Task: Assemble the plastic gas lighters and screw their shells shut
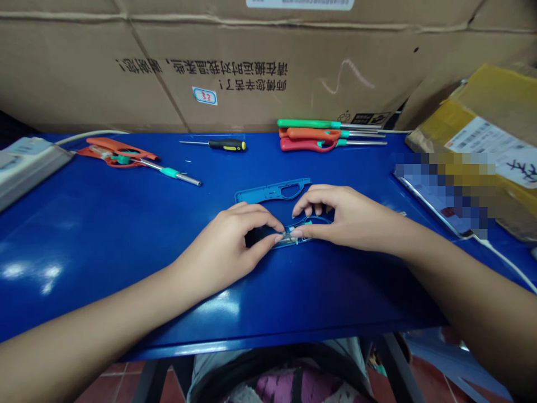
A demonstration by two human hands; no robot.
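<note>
A blue lighter half-shell (289, 239) with small clear and white parts inside lies on the table between my hands. My left hand (235, 238) has thumb and index finger pinched at its left part, on something too small to make out. My right hand (342, 218) rests its thumb on the inner parts, its other fingers curled above and apart from the thumb. Just beyond my hands lies the other blue half-shell (272, 192), its inner side up.
A screwdriver (229, 145) and an opened orange lighter (121, 154) lie farther back. Several lighters, including a green one (310, 123), are stacked by the cardboard wall (235, 50). At right are a phone (436, 201) and a taped box (482, 134); a white power strip (29, 162) is left.
</note>
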